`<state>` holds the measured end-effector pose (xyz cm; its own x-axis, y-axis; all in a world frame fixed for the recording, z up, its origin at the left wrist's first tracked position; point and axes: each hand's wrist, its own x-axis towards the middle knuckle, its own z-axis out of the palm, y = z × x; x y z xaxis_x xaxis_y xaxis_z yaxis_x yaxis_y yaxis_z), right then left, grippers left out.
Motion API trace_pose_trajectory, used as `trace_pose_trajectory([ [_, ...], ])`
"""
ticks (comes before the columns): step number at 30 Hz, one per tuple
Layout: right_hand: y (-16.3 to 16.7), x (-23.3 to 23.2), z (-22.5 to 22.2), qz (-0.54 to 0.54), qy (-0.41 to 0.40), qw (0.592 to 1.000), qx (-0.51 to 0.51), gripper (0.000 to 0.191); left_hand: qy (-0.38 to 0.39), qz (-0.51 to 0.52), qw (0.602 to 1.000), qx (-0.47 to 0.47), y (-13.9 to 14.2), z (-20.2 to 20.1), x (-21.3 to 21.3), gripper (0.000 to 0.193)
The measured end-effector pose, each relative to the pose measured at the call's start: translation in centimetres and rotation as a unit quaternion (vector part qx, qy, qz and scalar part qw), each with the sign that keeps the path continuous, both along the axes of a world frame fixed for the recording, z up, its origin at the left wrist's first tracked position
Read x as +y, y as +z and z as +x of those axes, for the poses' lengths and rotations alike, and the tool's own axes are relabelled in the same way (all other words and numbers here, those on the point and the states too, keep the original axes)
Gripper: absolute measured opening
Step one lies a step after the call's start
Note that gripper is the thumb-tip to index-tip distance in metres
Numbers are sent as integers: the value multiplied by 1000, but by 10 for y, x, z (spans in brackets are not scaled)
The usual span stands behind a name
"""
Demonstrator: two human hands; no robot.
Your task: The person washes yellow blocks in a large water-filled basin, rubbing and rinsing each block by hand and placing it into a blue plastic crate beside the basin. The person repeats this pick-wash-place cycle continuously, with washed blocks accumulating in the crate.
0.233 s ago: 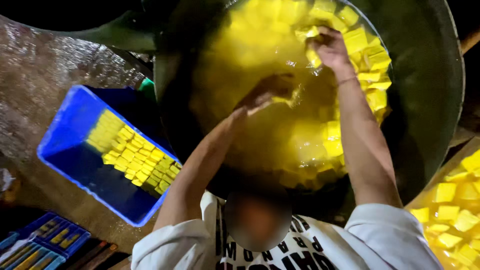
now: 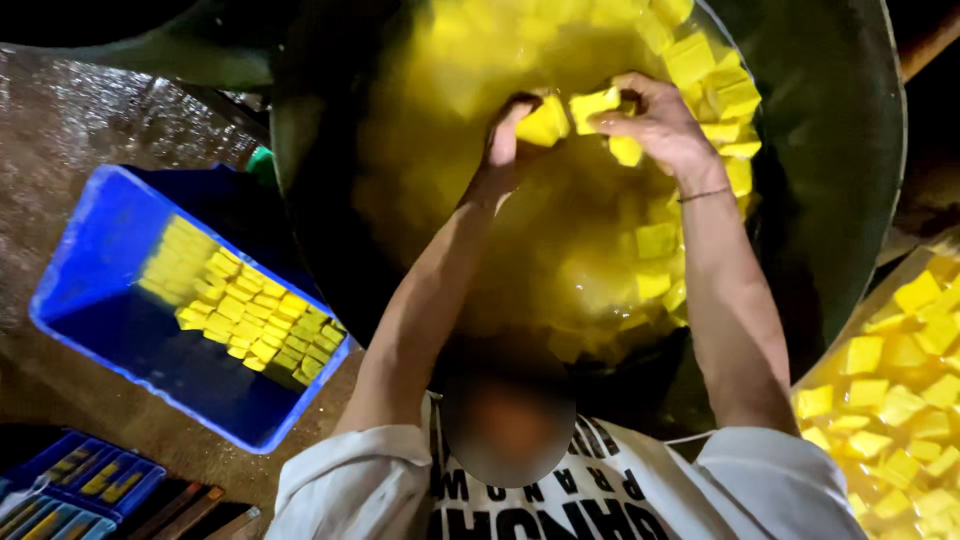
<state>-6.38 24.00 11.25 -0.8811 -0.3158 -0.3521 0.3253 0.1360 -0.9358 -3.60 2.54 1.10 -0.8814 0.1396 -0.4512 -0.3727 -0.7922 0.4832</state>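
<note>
A: Left hand [image 2: 508, 148] status?
B: Upper centre of frame, over the pan [image 2: 850, 200]. Fingers curled down, pinching a block [image 2: 545, 122].
A: Right hand [image 2: 662, 125]?
B: Just beside the left, to its right. Closed on a second block [image 2: 596, 102] with thumb and fingers. A third piece [image 2: 626, 150] sits just under the palm; can't tell if it is held. Thin bracelet [image 2: 705, 193] on that wrist.
A: Block appearance?
B: Bright yellow, roughly cubic, flat faces, wet gloss. The two held blocks nearly touch, between the hands.
A: Pan contents?
B: Yellow liquid [image 2: 470, 150], murky. More blocks [image 2: 715, 85] are packed along the upper right rim, and several [image 2: 655, 240] float right of centre.
A: Surroundings?
B: Blue crate [image 2: 95, 250] at left, on the wet floor, well apart from the hands. Yellow pieces [image 2: 240, 305] in neat rows run diagonally across its bottom. A tray [image 2: 885, 275] at the lower right edge holds loose yellow cubes [image 2: 900, 400], unsorted.
</note>
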Motion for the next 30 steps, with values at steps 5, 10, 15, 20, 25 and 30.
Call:
trace_pose_trajectory([
  [5,4,-27,18,202,66,974,83,36,73,-149,973,161,-5,-16,27,37],
  [10,27,-60,25,144,14,959,242,30,69,186,980,-8,5,-11,46,37],
  [15,16,-101,24,512,56,590,622,49,144,251,957,-22,20,-8,37,37],
  [20,-1,-120,-44,299,40,898,320,27,180,262,941,119,35,-5,-27,35],
  [25,-23,-145,-74,426,139,785,428,52,230,190,954,35,57,-23,-89,36],
  [30,-34,-167,-73,485,241,680,495,55,256,227,939,-41,89,-26,-105,37],
])
